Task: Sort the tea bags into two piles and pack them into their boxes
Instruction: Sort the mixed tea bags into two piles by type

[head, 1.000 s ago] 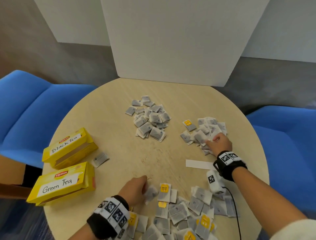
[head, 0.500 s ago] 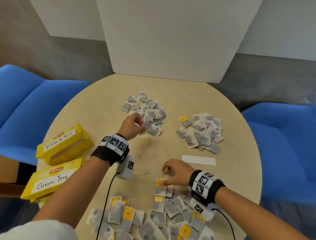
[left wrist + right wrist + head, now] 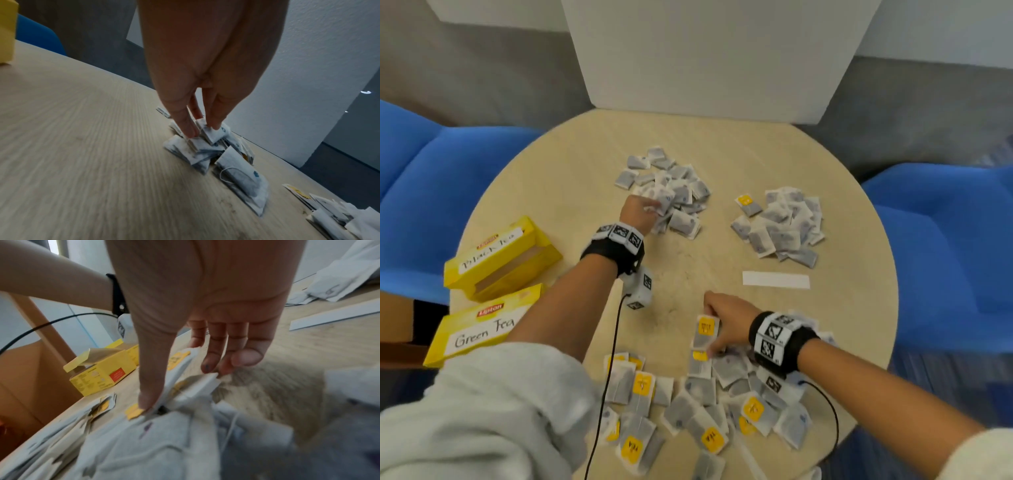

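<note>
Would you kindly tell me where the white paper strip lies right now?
In the head view, the white paper strip lies flat on the table's right half, between the right-hand far pile and the right hand.

Round desk (image 3: pixel 571 164), pale wood-grain top. White panel (image 3: pixel 709 58) upright at its far edge. Blue upholstered chairs, one left (image 3: pixel 431 178), one right (image 3: pixel 945 246). Grey carpet floor (image 3: pixel 482 75). White wall (image 3: pixel 945 31) behind. Lighting even.

Tea bags (image 3: pixel 681 404) in three piles
</note>
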Motion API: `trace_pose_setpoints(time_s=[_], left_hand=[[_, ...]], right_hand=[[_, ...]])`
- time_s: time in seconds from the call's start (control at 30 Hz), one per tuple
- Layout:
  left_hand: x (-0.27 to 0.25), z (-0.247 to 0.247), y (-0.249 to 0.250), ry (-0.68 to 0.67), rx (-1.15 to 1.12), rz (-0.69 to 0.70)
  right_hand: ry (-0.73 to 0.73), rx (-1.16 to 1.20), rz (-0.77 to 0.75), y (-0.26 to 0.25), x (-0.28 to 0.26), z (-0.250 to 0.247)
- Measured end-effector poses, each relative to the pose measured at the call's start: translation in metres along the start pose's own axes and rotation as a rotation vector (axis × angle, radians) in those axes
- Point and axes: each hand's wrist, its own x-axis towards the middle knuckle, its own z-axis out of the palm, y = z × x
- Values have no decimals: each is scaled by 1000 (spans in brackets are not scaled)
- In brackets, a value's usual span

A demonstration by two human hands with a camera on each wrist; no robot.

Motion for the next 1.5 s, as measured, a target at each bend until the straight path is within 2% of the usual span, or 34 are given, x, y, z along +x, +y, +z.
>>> trace_pose_setpoints(time_s=[0.13, 0.3, 0.53, 0.67, 0.77, 0.83, 0.97, 1.03, 1.07, 1.13, 1.23, 1.33, 1.43, 1.5], left_hand=[[-1, -1, -9, -81, 48, 53], [-9, -2, -9, -110, 153, 33], [-23, 4, -1, -68, 101, 85], [-37, 4, 3, -99, 100, 136], [-53, 10, 8, -228, 121, 233], [-72, 16, 14, -348, 23, 253], [-123, 29, 34, -689, -238, 118], [-140, 32, 37, -781, -311, 87], [-143, 32, 36, -778, -335, 94], [-141, 29, 34, -672, -375, 113], [-121, 17, 27, -360, -410, 89], [-86, 3, 22, -94, -379, 29], [-42, -4, 16, 3, -395, -41], [-16, -3, 12, 50, -348, -66]], right_hand=[[111, 196, 4, 10, -4, 2], [284, 469, 37, 22, -15, 4], [559, 781, -132, 28, -37, 6], [636, 917, -198, 31, -43, 8], [637, 974, -213, 28, -47, 7], [636, 1011, -223, 25, -49, 6], [628, 1012, -232, 23, -45, 2], [634, 974, -234, 22, -42, 0], [642, 959, -231, 21, -41, -1], [640, 940, -191, 21, -39, -3], [542, 883, -52, 24, -39, 3], [387, 451, 31, 25, -43, 16], [184, 87, 46, 15, -42, 30], [161, -41, 52, 6, -38, 37]])
